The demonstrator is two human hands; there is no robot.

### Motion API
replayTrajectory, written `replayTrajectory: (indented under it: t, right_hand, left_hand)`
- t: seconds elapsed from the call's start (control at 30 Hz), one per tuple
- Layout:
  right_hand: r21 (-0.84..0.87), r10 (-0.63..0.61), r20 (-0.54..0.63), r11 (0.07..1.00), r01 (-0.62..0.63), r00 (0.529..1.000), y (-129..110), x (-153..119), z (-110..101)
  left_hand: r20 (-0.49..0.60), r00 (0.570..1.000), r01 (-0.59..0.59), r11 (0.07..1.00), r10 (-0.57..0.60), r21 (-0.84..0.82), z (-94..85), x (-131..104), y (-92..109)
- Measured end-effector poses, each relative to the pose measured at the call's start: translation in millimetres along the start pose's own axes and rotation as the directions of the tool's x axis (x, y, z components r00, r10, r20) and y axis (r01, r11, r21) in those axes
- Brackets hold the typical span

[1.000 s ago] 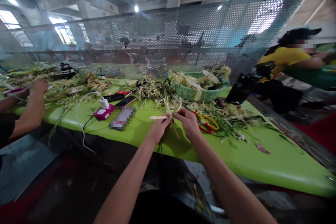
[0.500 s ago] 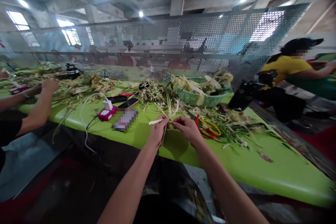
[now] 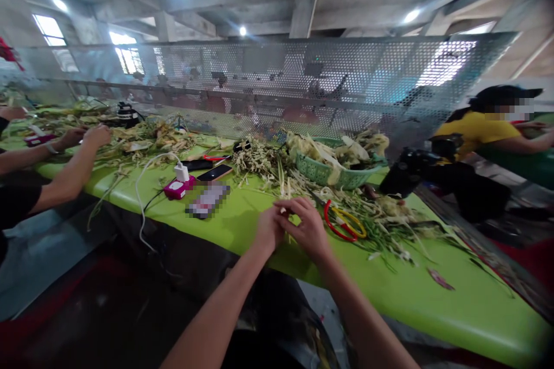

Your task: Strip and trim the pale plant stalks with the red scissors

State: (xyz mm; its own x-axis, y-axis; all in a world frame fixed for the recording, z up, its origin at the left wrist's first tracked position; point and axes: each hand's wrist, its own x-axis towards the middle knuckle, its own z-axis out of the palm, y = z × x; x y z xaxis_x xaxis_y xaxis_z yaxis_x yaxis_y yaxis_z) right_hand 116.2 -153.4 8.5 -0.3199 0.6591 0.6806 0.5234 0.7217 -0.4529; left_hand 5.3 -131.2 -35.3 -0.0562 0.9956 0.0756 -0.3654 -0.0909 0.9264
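My left hand (image 3: 270, 226) and my right hand (image 3: 306, 225) meet over the front edge of the green table (image 3: 225, 229). The left hand's fingers are closed, and a small pale bit of plant strip (image 3: 283, 211) shows between the hands; the rest is hidden. My right hand arches over with bent fingers, its fingertips pinched against the left. What they grip cannot be made out. Just beyond lie pale and green stalk strips (image 3: 282, 176). Scissors with red and yellow handles (image 3: 346, 223) lie right of my right hand, among green trimmings (image 3: 385, 236).
Behind stands a green basket (image 3: 331, 174) of pale plant matter. To the left are a blurred phone (image 3: 208, 200), a dark phone (image 3: 215, 172) and a pink power block (image 3: 178, 187) with a white cable. A co-worker's hands (image 3: 93, 137) work farther left. A perforated metal screen (image 3: 259, 78) backs the table.
My hands have drawn closer together, and the right hand now curls over the left. Pale strips that stuck out of my left hand no longer show there. The view has tilted slightly upward.
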Motion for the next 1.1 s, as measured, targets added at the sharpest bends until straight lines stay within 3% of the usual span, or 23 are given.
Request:
replayTrajectory:
  t: [0.1, 0.2, 0.33, 0.47, 0.57, 0.67, 0.77, 0.9, 1.0, 1.1]
  right_hand:
    - [-0.053, -0.029, -0.046, 0.998, 0.027, 0.999, -1.5, -1.5, 0.8]
    - [0.015, 0.062, -0.130, 0.998, -0.061, 0.990, 7.6, -3.4, 1.9]
    - [0.141, 0.217, -0.117, 0.970, -0.200, 0.969, 21.2, -3.3, 4.5]
    - [0.180, 0.240, -0.079, 0.958, -0.223, 0.967, 25.9, -3.7, 6.1]
    - [0.170, 0.214, -0.041, 0.964, -0.204, 0.976, 25.3, -4.6, 6.4]
    - [0.107, 0.134, 0.007, 0.985, -0.134, 0.991, 23.4, -4.8, 6.2]
    - [-0.071, 0.013, 0.034, 0.997, -0.011, 0.999, 21.2, -4.2, 5.0]
    - [-0.286, -0.089, 0.031, 0.953, 0.095, 0.996, 17.0, -3.5, 3.3]
    - [-0.274, -0.109, 0.012, 0.956, 0.108, 0.994, 12.6, -2.3, 2.8]
    - [-0.197, -0.050, -0.052, 0.980, 0.039, 0.997, 10.9, -0.9, 3.4]
  left_hand:
    - [0.034, 0.997, -0.067, 0.997, 0.066, 0.048, -2.6, 3.3, -2.3]
    - [0.030, 0.996, -0.087, 0.993, 0.085, 0.080, -9.1, 4.9, 2.0]
    - [0.037, 0.999, -0.040, 0.997, 0.037, 0.070, -13.8, 2.4, 9.5]
    - [0.122, 0.992, 0.049, 0.998, -0.042, -0.050, -12.0, -2.6, 15.2]
    - [0.174, 0.980, 0.124, 0.982, -0.099, -0.139, -10.2, -4.7, 18.2]
    - [0.126, 0.987, 0.122, 0.981, -0.104, -0.151, -11.0, -3.3, 17.6]
    - [0.048, 0.994, 0.101, 0.986, -0.096, -0.134, -13.7, 0.1, 14.9]
    - [0.053, 0.995, 0.091, 0.982, -0.084, -0.166, -15.8, 3.0, 13.9]
    - [0.102, 0.993, 0.073, 0.984, -0.057, -0.165, -14.9, 4.1, 13.6]
    - [0.149, 0.988, 0.064, 0.983, -0.039, -0.171, -12.8, 5.8, 10.5]
